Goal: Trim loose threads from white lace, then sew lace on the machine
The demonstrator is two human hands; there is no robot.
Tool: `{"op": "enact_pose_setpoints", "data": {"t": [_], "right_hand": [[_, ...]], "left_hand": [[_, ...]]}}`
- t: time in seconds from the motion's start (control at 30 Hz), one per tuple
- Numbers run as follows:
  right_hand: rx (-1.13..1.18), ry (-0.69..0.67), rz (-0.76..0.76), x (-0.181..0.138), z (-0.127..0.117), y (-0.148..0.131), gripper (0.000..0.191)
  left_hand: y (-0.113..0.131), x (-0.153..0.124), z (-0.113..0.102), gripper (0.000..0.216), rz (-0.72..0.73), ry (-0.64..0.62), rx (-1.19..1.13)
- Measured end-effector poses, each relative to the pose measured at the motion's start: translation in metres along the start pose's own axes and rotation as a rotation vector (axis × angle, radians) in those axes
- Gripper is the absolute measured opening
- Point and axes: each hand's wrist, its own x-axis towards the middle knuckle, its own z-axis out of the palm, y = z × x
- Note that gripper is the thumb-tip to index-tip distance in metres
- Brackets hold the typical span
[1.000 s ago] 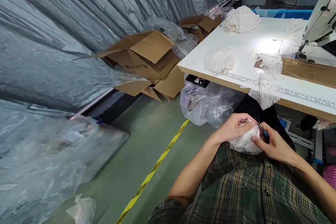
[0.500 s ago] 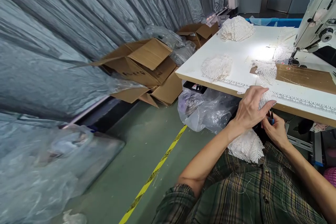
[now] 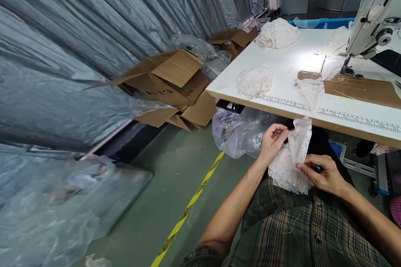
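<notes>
In the head view, a white lace piece point(image 3: 300, 139) hangs over my lap, just off the table's front edge. My left hand point(image 3: 272, 142) pinches its upper left edge between thumb and fingers. Lower down, my right hand point(image 3: 326, 174) pinches the same piece. A small dark tool with a blue part point(image 3: 317, 168), probably thread snips, is tucked in my right palm, mostly hidden. Beneath the piece, a bundle of white lace point(image 3: 288, 173) rests on my lap. More lace point(image 3: 311, 91) runs from the sewing machine point(image 3: 372, 29) towards the table's front edge.
The white table point(image 3: 282, 64) has a printed ruler along its front. On it lie two lace piles point(image 3: 278, 34) and a brown strip point(image 3: 360, 91). A plastic bag point(image 3: 241, 129) hangs below. Cardboard boxes point(image 3: 178, 69) and plastic bags point(image 3: 56, 212) stand on the floor by the grey curtain point(image 3: 125, 12).
Both hands have come down from the table edge towards my lap. The lace piece is now stretched between them, and my left hand has moved left. The blue-handled tool has slipped back into my right palm.
</notes>
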Motion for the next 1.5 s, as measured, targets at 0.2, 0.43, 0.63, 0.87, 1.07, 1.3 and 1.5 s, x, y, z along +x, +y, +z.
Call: {"op": "enact_pose_setpoints", "data": {"t": [0.2, 0.43, 0.63, 0.87, 1.07, 1.3, 1.5], "right_hand": [[0.077, -0.312, -0.101, -0.012, 0.009, -0.023, 0.018], [0.001, -0.516, 0.045, -0.02, -0.005, -0.034, 0.023], [-0.07, -0.166, 0.405, -0.005, -0.024, -0.015, 0.033], [-0.179, -0.089, 0.442, 0.017, -0.021, 0.001, 0.06], [-0.215, -0.032, 0.425, 0.023, -0.012, 0.005, 0.062], [-0.249, -0.069, 0.399, 0.016, -0.011, 0.003, 0.055], [-0.305, -0.045, 0.429, 0.016, -0.007, 0.005, 0.05]], "left_hand": [[-0.008, -0.002, -0.007, 0.038, -0.194, -0.402, -0.273], [0.007, -0.01, 0.009, 0.04, -0.411, -0.736, -0.357], [0.014, -0.01, -0.003, 0.046, -0.315, -0.526, -0.086], [0.022, -0.011, -0.004, 0.044, -0.271, -0.53, -0.038], [0.022, -0.011, -0.004, 0.046, -0.281, -0.494, -0.037], [0.018, -0.011, -0.006, 0.046, -0.304, -0.473, -0.027], [0.02, -0.014, -0.006, 0.045, -0.319, -0.46, -0.006]]}}
